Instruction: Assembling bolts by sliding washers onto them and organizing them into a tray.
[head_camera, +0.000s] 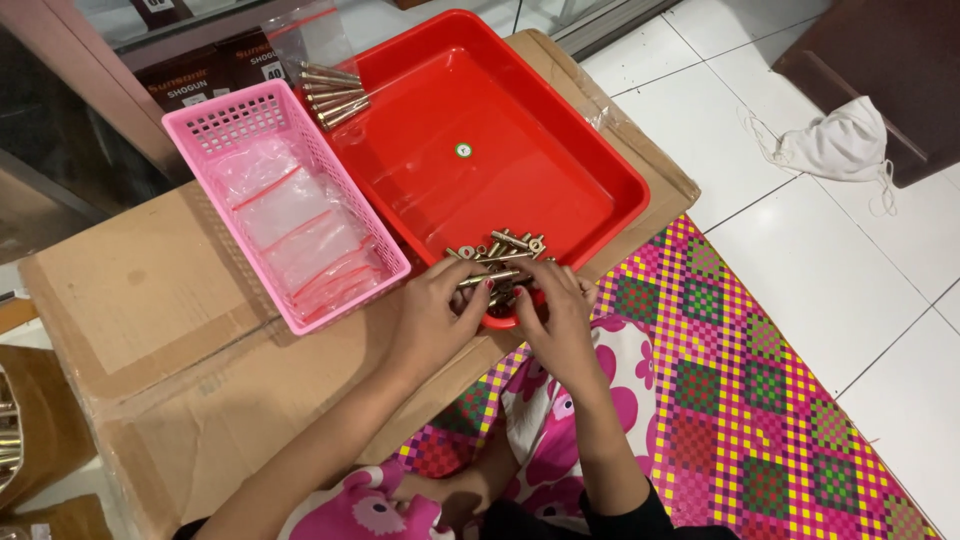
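While both hands work at the near corner of the red tray (560, 130), the left hand (432, 318) pinches one brass-coloured bolt (488, 278) between thumb and fingertips, the fingers closed on its left end. That bolt lies roughly level, its free end reaching across toward the right hand (558, 322). Whether the right hand's fingers (545, 285) grip anything cannot be told: they curl down over the tray's near rim, close together, their tips hidden among the metal.

Just beyond the fingertips of both hands, inside the tray, sits a small heap of bolts (512, 245), loosely piled and crossing each other, touching the tray floor. Farther past the fingers, the rest of the tray floor is bare red plastic with a small round sticker (463, 150) well away from the heap.

To the left of the left hand's fingers, just beside the tray, stands a pink plastic basket (215, 125) with a latticed wall; small clear bags with red seal strips (300, 235) lie stacked inside it. Beyond the basket's far end, well apart from the fingers, a clear bag of longer bolts (330, 88) rests against the tray's far left edge.

Tray and basket both sit on a flattened cardboard box (150, 290), which runs under the wrists. Below the right hand's fingers lies a chequered mat (760, 400) in pink, yellow and green.
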